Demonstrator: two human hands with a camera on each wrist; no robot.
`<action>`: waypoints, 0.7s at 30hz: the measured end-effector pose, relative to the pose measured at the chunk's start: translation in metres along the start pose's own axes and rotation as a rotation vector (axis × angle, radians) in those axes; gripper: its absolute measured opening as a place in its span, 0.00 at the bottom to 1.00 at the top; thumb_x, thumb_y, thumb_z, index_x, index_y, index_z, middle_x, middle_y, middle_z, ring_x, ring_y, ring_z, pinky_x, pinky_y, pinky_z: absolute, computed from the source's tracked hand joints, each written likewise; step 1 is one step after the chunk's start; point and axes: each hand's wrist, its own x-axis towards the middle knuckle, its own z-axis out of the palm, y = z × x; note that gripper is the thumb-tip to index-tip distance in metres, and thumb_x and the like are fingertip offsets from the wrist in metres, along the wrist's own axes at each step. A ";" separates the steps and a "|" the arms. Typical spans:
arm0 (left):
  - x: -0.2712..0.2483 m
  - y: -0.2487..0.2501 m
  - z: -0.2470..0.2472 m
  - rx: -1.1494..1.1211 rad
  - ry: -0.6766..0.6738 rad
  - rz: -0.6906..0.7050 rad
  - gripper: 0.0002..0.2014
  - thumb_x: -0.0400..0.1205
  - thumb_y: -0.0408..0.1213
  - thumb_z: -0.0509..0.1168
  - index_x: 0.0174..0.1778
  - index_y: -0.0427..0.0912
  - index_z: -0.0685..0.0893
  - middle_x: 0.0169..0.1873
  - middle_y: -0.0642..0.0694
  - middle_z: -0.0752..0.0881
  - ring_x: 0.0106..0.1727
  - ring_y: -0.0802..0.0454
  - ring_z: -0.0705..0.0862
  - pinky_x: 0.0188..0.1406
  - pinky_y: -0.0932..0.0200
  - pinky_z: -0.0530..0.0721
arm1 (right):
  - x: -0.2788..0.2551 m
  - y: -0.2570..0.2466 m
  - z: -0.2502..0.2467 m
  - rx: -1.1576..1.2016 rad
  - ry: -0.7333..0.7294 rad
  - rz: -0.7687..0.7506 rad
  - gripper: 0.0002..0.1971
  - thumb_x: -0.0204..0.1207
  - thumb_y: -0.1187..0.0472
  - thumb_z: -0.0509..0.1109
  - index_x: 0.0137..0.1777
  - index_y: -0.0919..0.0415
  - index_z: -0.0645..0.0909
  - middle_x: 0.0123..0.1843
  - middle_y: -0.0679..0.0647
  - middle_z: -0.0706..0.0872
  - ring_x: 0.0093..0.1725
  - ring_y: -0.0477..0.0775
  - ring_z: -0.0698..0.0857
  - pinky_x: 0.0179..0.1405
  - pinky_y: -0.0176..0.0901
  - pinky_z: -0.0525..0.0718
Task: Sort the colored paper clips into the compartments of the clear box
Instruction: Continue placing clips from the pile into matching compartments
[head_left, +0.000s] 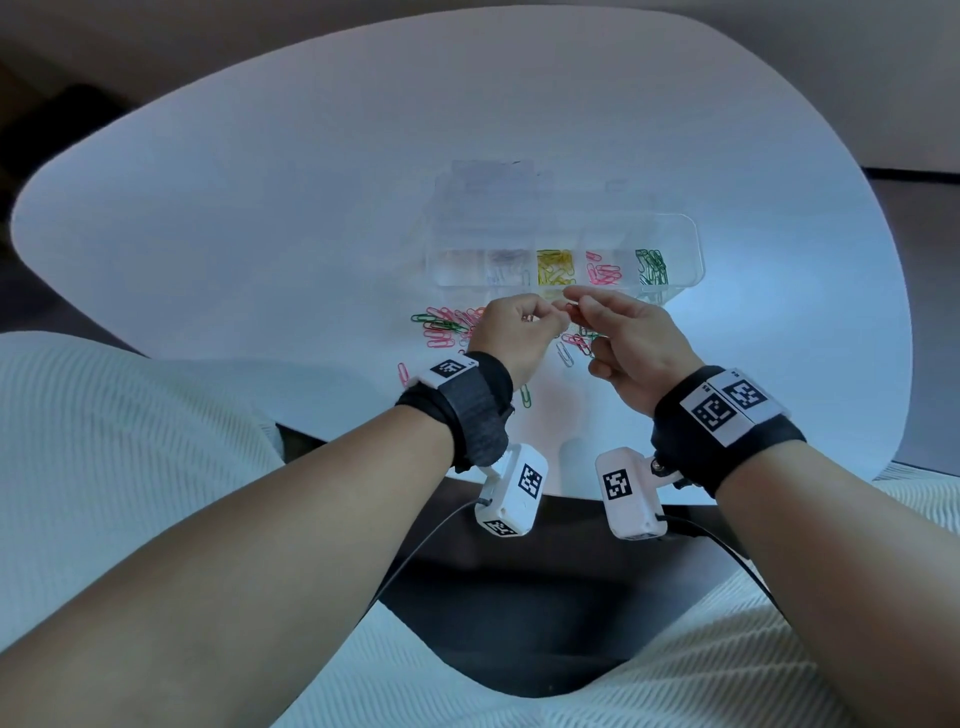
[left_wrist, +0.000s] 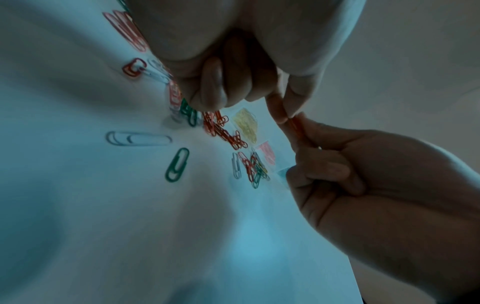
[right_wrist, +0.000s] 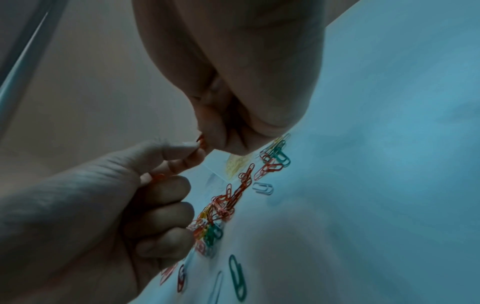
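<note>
My two hands meet just above the table in front of the clear box (head_left: 691, 244). My left hand (head_left: 551, 319) and my right hand (head_left: 575, 305) each pinch an end of one red paper clip (left_wrist: 296, 127) between thumb and forefinger, the other fingers curled. The same red clip (right_wrist: 201, 142) shows at the fingertips in the right wrist view. The box holds pale clips (head_left: 504, 265), yellow clips (head_left: 555, 267), pink clips (head_left: 602, 273) and green clips (head_left: 652, 265) in separate compartments. Loose pink and green clips (head_left: 447, 325) lie left of my hands.
A smaller mixed cluster (head_left: 579, 343) lies under my right hand. A single pink clip (head_left: 403, 373) and a green clip (head_left: 526, 397) lie near the white table's front edge (head_left: 363, 441). The box's lid (head_left: 488, 182) stands behind it.
</note>
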 end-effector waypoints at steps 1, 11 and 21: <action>0.000 0.000 -0.001 -0.002 0.006 -0.003 0.08 0.78 0.35 0.70 0.33 0.42 0.86 0.30 0.57 0.84 0.32 0.62 0.79 0.39 0.64 0.76 | 0.000 0.000 0.000 -0.016 0.026 -0.015 0.10 0.85 0.63 0.62 0.58 0.56 0.85 0.48 0.51 0.91 0.17 0.43 0.62 0.20 0.35 0.68; 0.005 0.016 -0.003 -0.173 -0.081 -0.201 0.15 0.79 0.28 0.56 0.27 0.41 0.77 0.17 0.49 0.68 0.18 0.51 0.61 0.22 0.62 0.58 | 0.002 -0.021 -0.006 0.200 0.057 -0.051 0.10 0.83 0.71 0.58 0.50 0.63 0.82 0.27 0.53 0.73 0.23 0.48 0.68 0.20 0.36 0.72; 0.003 0.024 -0.019 -0.077 -0.150 -0.173 0.21 0.78 0.16 0.48 0.34 0.40 0.81 0.29 0.45 0.79 0.26 0.54 0.71 0.22 0.67 0.71 | 0.002 -0.035 -0.023 0.361 -0.006 -0.070 0.25 0.78 0.86 0.49 0.62 0.62 0.78 0.57 0.67 0.84 0.47 0.57 0.88 0.54 0.46 0.89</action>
